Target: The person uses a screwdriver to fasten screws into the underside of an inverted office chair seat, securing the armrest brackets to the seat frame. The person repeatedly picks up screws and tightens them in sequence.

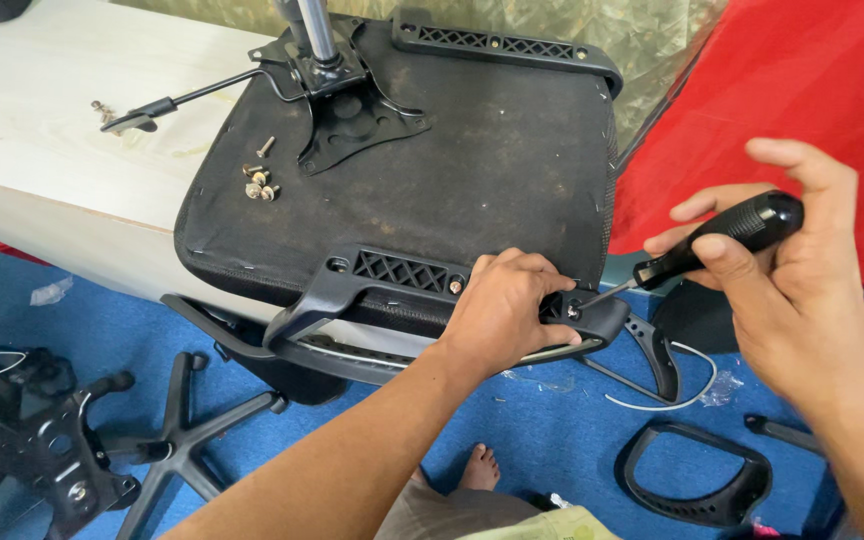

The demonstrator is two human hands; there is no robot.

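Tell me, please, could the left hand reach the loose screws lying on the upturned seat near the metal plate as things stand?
Probably yes, once it lets go. The left hand is gripping the armrest bracket, while the loose screws lie uncovered on the seat underside with nothing between them.

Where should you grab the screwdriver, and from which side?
Grab the screwdriver by its fat black handle, coming from the right, away from the chair seat. The handle is thick and rounded, so it fills a palm, and the thin metal tip points left into the armrest screw. The right hand wraps it just that way, while the left hand steadies the armrest.
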